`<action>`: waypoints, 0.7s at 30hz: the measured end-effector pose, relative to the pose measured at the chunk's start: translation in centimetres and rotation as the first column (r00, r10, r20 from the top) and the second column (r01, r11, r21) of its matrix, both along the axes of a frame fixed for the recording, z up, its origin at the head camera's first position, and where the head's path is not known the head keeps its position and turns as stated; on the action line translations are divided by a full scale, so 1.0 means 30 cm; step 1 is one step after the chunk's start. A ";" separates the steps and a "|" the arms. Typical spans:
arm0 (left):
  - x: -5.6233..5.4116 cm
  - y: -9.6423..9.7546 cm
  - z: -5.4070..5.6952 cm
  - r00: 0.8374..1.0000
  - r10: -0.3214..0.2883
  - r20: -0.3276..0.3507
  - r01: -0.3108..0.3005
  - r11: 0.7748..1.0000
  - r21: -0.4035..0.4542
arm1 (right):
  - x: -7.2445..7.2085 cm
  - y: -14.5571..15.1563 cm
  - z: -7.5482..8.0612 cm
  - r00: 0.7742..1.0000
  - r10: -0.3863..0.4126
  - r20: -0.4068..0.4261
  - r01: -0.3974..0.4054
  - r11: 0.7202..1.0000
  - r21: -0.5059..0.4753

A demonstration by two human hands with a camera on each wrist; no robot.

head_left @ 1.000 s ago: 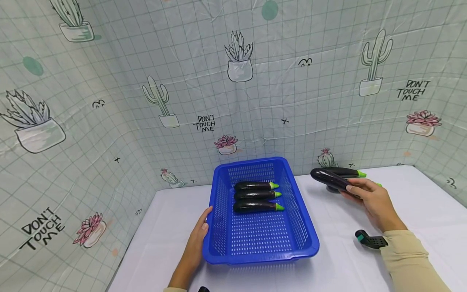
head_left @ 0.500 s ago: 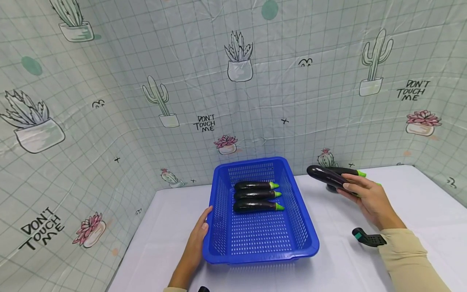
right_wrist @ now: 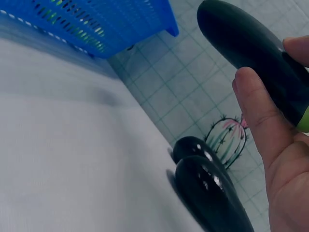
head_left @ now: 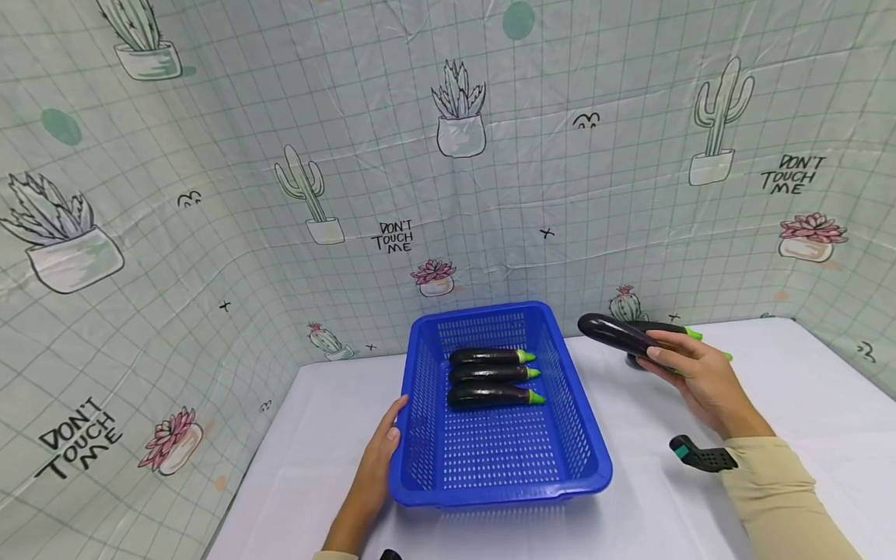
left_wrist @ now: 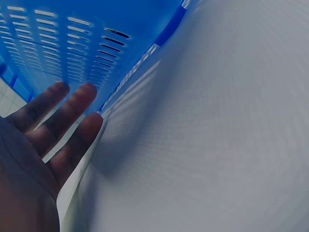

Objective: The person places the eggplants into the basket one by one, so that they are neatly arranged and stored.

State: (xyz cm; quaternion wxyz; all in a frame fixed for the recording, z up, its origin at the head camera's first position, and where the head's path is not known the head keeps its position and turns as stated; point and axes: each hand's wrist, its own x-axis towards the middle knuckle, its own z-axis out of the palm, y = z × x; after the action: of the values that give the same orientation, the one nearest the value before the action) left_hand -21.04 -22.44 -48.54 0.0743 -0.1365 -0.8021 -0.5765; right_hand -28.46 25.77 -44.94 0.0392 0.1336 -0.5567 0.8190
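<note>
Near side: the right sleeve (head_left: 777, 490) lies at the right, with a black device (head_left: 703, 456) at its cuff. The left hand (head_left: 381, 447) is at the left wall of the blue basket (head_left: 504, 494), fingers extended and grasping nothing; firm contact cannot be confirmed. The basket stands on the white table (head_left: 301, 443). Three eggplants (head_left: 486, 374) lie side by side in its middle-to-far part, green ends to the right; its near part shows bare floor.

Farther right, the right hand (head_left: 700, 385) grips one eggplant (head_left: 609, 333) between thumb and fingers. That eggplant is raised off the table, right of the basket's far half and outside its rim, blunt end to the left.

Change noted: over the last second the held eggplant has shifted left, closer to the basket; basket, contents and left hand show no displacement. In my judgement, its transfer is underway but incomplete.

Far right: two more eggplants (right_wrist: 212, 193) rest on the table, before the printed cloth (head_left: 350, 288).
</note>
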 end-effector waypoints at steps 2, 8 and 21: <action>-0.001 0.000 -0.001 1.000 0.000 -0.002 0.000 1.000 -0.002 | 0.003 -0.006 0.007 1.000 -0.001 0.003 0.001 1.000 0.005; -0.007 -0.002 -0.006 1.000 0.009 -0.009 -0.009 1.000 -0.004 | 0.012 -0.023 0.041 0.998 0.059 -0.013 -0.060 0.996 -0.071; -0.003 0.000 -0.005 1.000 0.001 0.001 -0.001 1.000 0.016 | 0.033 -0.052 0.100 0.979 0.187 -0.086 -0.198 0.969 -0.145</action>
State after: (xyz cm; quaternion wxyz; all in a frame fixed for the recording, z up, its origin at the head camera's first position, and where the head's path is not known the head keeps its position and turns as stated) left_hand -21.14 -22.45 -48.68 0.0753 -0.1349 -0.7976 -0.5831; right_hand -27.48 24.20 -41.93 -0.0105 0.2128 -0.4747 0.8540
